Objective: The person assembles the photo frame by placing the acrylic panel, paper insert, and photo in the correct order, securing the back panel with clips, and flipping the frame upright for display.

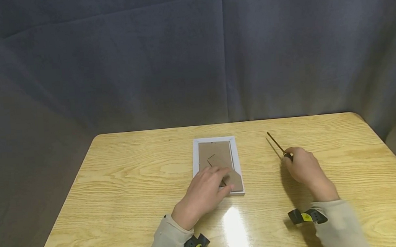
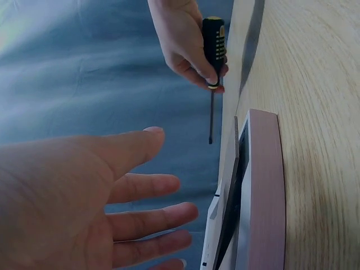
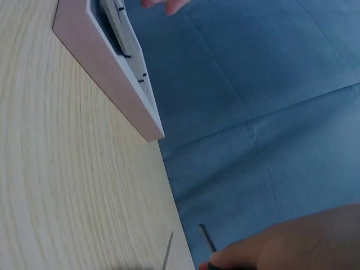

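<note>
A white frame [image 1: 239, 166] lies back side up on the table, its brown backing board [image 1: 214, 149] raised at the near end in the left wrist view. My left hand [image 1: 204, 190] is over the near left part of the frame, fingers extended and spread; whether they touch the board cannot be told. To the right, my right hand [image 1: 304, 167] grips the dark handle of a screwdriver [image 2: 214, 48], its thin shaft [image 1: 275, 142] pointing away and to the left. In the right wrist view the frame's side [image 3: 107, 79] shows, with small dark tabs on its inner edge.
The light wooden table [image 1: 125, 174] ends at a far edge in front of a dark grey-blue curtain [image 1: 156, 65]. Black straps with yellow labels sit at both wrists. A bright reflection lies on the tabletop between the forearms.
</note>
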Demonstrator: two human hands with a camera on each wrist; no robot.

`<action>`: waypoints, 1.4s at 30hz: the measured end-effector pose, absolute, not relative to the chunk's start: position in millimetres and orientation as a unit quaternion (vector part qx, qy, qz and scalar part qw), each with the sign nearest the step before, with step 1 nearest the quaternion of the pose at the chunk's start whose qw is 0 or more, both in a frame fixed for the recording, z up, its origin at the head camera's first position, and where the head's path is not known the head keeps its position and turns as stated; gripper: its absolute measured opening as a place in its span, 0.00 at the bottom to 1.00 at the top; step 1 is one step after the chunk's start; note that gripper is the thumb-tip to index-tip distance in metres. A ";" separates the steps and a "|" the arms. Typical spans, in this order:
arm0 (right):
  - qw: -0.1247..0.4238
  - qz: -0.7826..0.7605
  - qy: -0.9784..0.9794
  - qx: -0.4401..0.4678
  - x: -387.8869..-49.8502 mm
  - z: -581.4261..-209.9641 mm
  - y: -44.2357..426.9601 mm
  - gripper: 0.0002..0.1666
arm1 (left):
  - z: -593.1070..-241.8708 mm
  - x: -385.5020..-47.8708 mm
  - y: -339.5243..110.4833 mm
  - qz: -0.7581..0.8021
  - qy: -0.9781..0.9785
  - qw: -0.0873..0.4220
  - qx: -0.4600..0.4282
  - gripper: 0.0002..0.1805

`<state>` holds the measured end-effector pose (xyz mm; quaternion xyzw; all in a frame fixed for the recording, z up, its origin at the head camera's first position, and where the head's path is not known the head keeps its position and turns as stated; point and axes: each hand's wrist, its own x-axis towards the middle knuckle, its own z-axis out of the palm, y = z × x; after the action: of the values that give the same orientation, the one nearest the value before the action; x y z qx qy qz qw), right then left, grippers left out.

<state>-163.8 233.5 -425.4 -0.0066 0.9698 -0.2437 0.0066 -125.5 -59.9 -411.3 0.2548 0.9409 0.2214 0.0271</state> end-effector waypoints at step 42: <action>-0.035 -0.266 0.963 -0.032 -154.9 -412.3 174.4 0.20 | -405.6 -142.6 -89.7 0.281 0.940 -0.010 0.194 0.25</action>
<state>-154.9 174.4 -412.3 -0.0322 0.9629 -0.2656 -0.0353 -142.6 -89.7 -405.6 0.1938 0.9400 0.2807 -0.0101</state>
